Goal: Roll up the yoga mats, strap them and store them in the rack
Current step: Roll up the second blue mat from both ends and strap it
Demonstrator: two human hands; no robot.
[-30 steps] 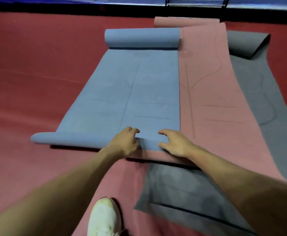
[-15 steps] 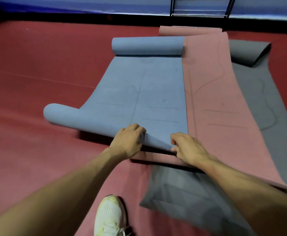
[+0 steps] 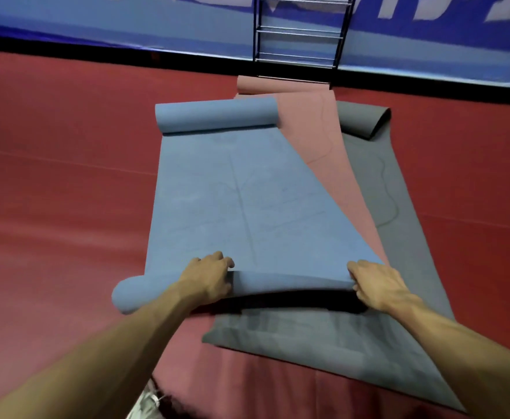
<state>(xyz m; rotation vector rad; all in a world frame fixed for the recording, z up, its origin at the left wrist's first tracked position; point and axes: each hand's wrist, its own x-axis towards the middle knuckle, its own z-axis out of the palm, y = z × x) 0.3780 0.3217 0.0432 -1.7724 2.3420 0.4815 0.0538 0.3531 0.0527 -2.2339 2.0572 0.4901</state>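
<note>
Blue mat on red floor — rack beyond

The blue mat, pink mat and grey mat look matt, rubbery and finely textured. The rack is shiny metal; the red floor looks smooth with a dull sheen.

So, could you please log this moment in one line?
blue yoga mat: near end raised, far end rolled | left hand: grips near edge | right hand: grips near edge | pink yoga mat, grey yoga mat: unrolled
</note>
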